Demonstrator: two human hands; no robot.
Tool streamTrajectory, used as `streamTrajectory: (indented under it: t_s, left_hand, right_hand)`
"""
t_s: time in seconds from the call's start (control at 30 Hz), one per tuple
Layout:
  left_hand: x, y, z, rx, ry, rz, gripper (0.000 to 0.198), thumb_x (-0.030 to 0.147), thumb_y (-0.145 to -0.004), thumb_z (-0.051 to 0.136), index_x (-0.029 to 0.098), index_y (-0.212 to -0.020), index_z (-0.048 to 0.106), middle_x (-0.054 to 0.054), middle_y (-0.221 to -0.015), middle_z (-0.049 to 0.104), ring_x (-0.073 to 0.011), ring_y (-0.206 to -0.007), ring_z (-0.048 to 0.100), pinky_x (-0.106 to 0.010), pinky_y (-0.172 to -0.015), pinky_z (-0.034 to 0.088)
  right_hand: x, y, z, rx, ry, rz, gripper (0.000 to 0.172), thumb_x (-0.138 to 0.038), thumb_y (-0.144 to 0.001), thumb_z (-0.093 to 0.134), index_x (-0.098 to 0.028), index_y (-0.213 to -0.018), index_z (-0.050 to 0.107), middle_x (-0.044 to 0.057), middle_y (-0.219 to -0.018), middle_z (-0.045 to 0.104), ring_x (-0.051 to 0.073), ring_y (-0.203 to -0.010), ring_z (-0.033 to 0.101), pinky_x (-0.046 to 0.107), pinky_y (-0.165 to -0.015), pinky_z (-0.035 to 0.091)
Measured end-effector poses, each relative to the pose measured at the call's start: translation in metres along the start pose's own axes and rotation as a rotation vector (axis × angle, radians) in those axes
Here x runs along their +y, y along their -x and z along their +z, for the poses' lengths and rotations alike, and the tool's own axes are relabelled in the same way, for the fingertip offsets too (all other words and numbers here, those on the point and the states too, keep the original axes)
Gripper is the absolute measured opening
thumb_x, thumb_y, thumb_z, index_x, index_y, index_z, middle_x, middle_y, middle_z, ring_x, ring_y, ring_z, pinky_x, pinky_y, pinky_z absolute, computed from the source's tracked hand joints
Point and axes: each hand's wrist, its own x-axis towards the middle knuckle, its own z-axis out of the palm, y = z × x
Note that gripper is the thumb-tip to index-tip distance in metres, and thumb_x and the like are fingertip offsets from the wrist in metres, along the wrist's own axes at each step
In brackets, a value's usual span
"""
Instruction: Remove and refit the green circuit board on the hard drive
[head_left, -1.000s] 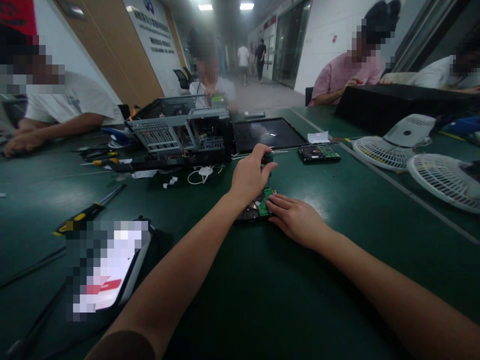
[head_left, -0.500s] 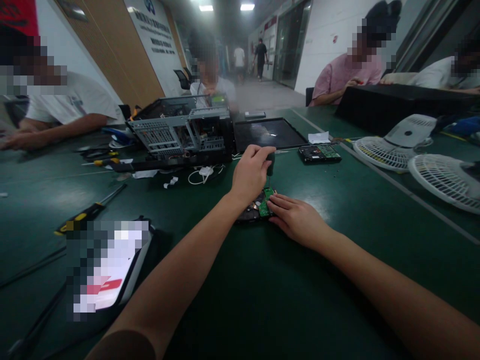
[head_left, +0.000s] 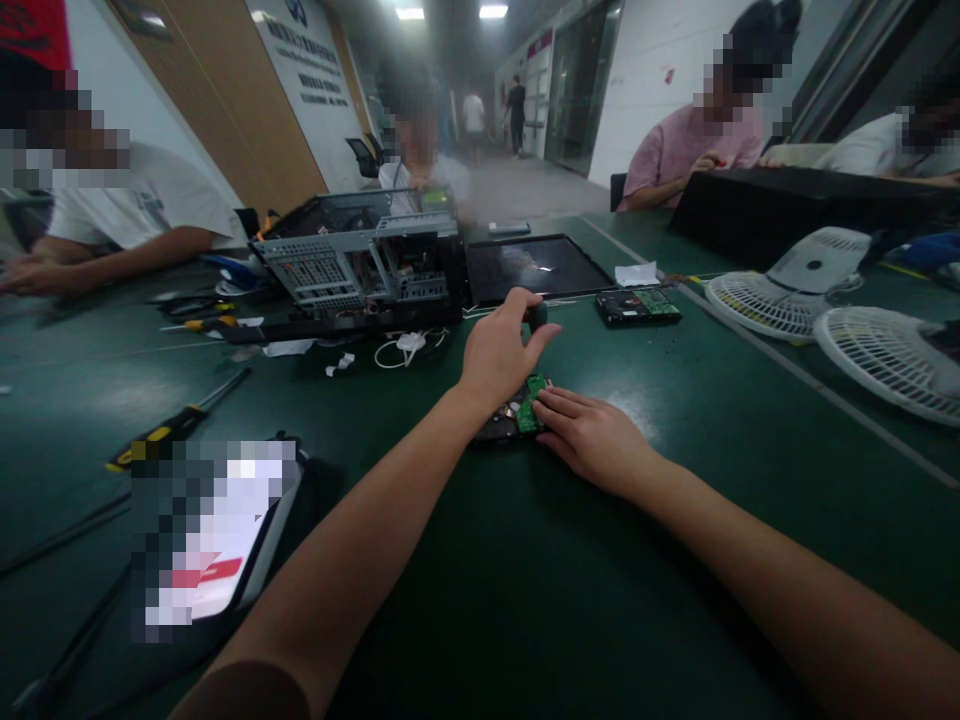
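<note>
A hard drive (head_left: 498, 428) lies on the green table, its green circuit board (head_left: 529, 412) facing up. Over it, my left hand (head_left: 499, 345) has its fingers curled round the dark handle of a screwdriver (head_left: 537, 318), which stands upright; the thumb is lifted off the handle. The screwdriver's shaft and tip are mostly hidden by the hand. My right hand (head_left: 592, 435) grips the drive's right side, fingers on top of the board and thumb low along the near edge.
An opened computer case (head_left: 360, 270) and a black panel (head_left: 532, 268) stand ahead. Another hard drive (head_left: 639, 306) lies right of them, near white fans (head_left: 780, 290). At left are a yellow-black screwdriver (head_left: 172, 425) and a lit phone (head_left: 225, 560). Several people sit around the table.
My left thumb has come away from the screwdriver handle and now points right, while the fingers stay curled at it. My right hand and the hard drive keep their place.
</note>
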Motion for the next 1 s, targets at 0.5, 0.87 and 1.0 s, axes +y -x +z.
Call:
streamTrajectory:
  t_s: [0.5, 0.87, 1.0]
  left_hand:
    - [0.0001, -0.0013, -0.0025, 0.042, -0.057, 0.071, 0.027, 0.017, -0.093, 0.070, 0.023, -0.119, 0.065, -0.006, -0.118, 0.065, -0.0217, -0.108, 0.063, -0.035, -0.090, 0.056]
    - [0.0028, -0.0014, -0.0006, 0.026, 0.053, 0.092, 0.026, 0.028, -0.090, 0.077, 0.022, -0.113, 0.065, -0.004, -0.108, 0.069, -0.0174, -0.092, 0.066, -0.031, -0.084, 0.055]
    - [0.0025, -0.0012, -0.0014, 0.030, 0.043, 0.098, 0.021, 0.025, -0.092, 0.075, 0.022, -0.110, 0.065, -0.003, -0.105, 0.070, -0.0173, -0.092, 0.066, -0.031, -0.083, 0.055]
  right_hand:
    - [0.0006, 0.0008, 0.0011, -0.004, 0.028, -0.008, 0.040, -0.027, -0.100, 0.058, -0.007, -0.133, 0.066, 0.018, -0.139, 0.065, 0.032, -0.134, 0.059, 0.046, -0.113, 0.049]
    - [-0.0005, 0.0003, -0.0007, -0.004, 0.019, -0.007, 0.040, -0.027, -0.099, 0.059, -0.008, -0.133, 0.066, 0.018, -0.139, 0.066, 0.033, -0.134, 0.058, 0.047, -0.113, 0.050]
    - [0.0004, 0.0006, 0.0007, -0.006, 0.006, -0.005, 0.040, -0.027, -0.099, 0.058, -0.008, -0.133, 0.066, 0.019, -0.139, 0.065, 0.033, -0.135, 0.058, 0.048, -0.113, 0.050]
